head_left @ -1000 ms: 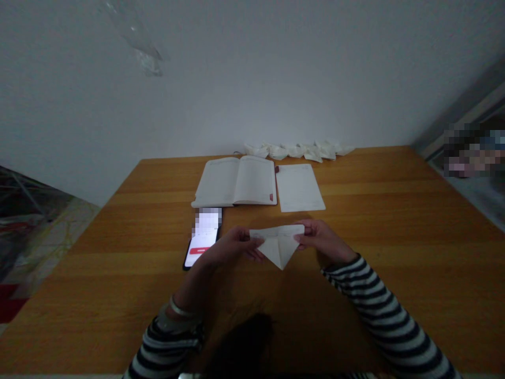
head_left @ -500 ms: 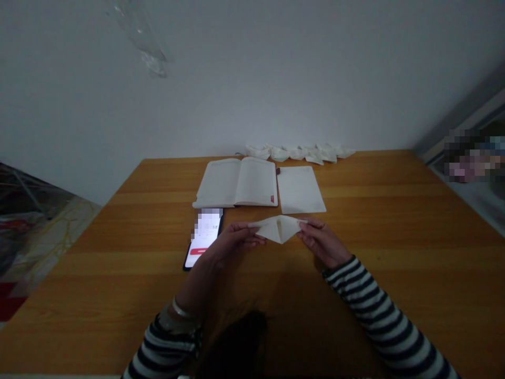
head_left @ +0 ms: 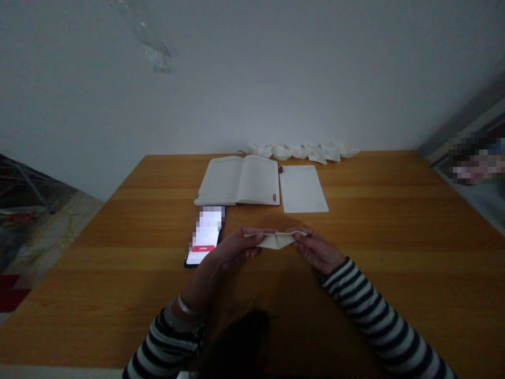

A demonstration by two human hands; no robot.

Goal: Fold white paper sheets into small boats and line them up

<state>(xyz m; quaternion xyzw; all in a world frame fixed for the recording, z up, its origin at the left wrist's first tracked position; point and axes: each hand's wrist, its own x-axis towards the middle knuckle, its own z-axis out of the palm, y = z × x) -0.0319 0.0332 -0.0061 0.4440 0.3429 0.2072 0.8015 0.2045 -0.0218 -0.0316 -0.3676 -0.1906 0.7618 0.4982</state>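
Between my two hands is a small folded white paper (head_left: 278, 241), creased down its middle. My left hand (head_left: 240, 245) pinches its left end, and my right hand (head_left: 317, 249) grips the right end. The paper is held above the wooden table (head_left: 355, 226). Fingers of both hands reach behind it and are partly hidden. Beyond the hands lie an open notebook (head_left: 258, 181) and, to its right, a loose white sheet (head_left: 303, 189).
A phone (head_left: 211, 223) with a lit screen lies left of my left hand, just below the notebook. Several folded white paper pieces (head_left: 307, 151) stand in a row along the wall (head_left: 276, 79). Clear plastic (head_left: 152, 42) hangs on the wall at upper left.
The folded paper has come slightly lower and nearer to me, and now looks flatter and narrower. Both hands have moved in closer together, with fingers along its top edge.
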